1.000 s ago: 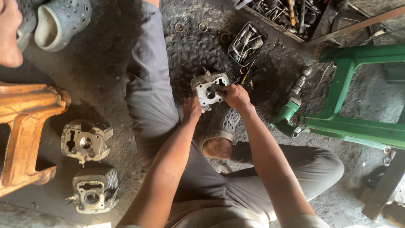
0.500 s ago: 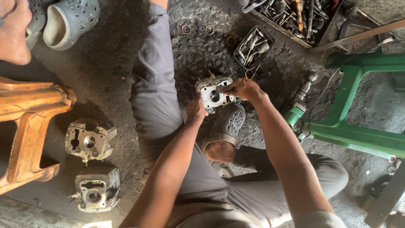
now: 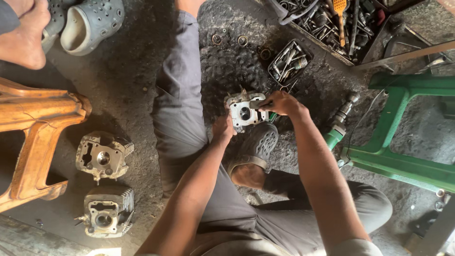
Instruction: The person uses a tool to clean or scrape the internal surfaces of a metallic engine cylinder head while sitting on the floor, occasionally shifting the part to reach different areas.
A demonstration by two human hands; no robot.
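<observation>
A grey metal cylinder head (image 3: 242, 111) stands on the dirty floor between my legs, just beyond my grey clog (image 3: 258, 144). My left hand (image 3: 222, 128) grips its near left side. My right hand (image 3: 279, 103) is closed on a small tool with a green handle (image 3: 272, 116), its tip pressed against the right side of the head. Both forearms reach forward from the bottom of the view.
Two more cylinder heads (image 3: 103, 156) (image 3: 107, 211) lie at the left by an orange wooden stool (image 3: 35, 142). A small tray of bolts (image 3: 289, 60) and a big tool tray (image 3: 332, 21) sit beyond. A green metal frame (image 3: 403, 128) stands at the right. Another person's foot (image 3: 21, 35) is top left.
The view has shifted slightly; both hands stay on the cylinder head, with the right hand working the tool at its right side.
</observation>
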